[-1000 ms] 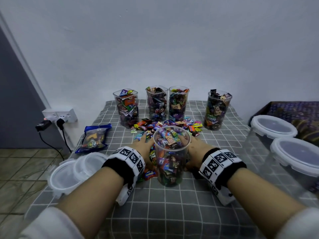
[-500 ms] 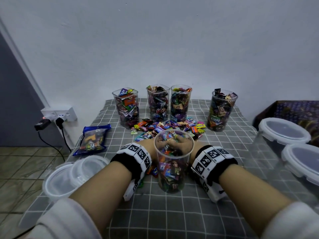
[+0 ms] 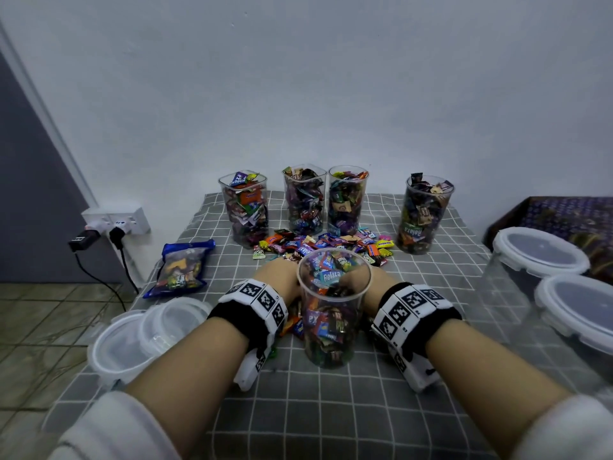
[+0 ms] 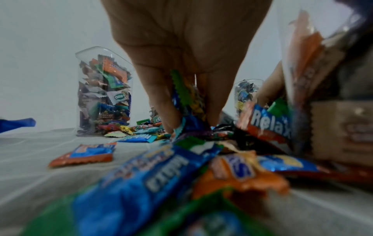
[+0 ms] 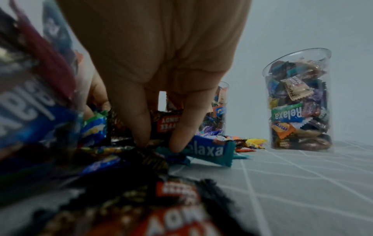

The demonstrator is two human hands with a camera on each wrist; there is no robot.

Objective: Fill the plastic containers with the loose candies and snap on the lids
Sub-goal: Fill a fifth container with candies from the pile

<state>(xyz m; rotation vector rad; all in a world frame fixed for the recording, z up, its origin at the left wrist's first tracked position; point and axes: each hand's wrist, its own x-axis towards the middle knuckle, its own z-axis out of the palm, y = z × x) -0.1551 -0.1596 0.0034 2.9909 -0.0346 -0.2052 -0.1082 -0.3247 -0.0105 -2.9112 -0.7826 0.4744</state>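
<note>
A clear plastic cup [image 3: 333,310], partly filled with wrapped candies, stands at the middle of the checked cloth. Just behind it lies the loose candy pile [image 3: 331,244]. My left hand [image 3: 282,277] is down in the pile left of the cup; in the left wrist view its fingers [image 4: 161,111] curl round several wrappers. To the right of the cup my right hand [image 3: 378,283] also reaches into the pile. In the right wrist view its straight fingertips [image 5: 177,143] press on a teal candy [image 5: 212,150]. The cup hides most of both hands from the head view.
Several full cups [image 3: 303,200] line the back by the wall. Two loose lids [image 3: 132,343] sit at the table's left edge beside a blue candy bag [image 3: 180,268]. Two lidded containers [image 3: 540,250] stand at the right. A wall socket [image 3: 116,222] with plugs is at left.
Half a second ago my hands were up at the cup's mouth with candies. Both have dropped behind the cup into the loose pile.
</note>
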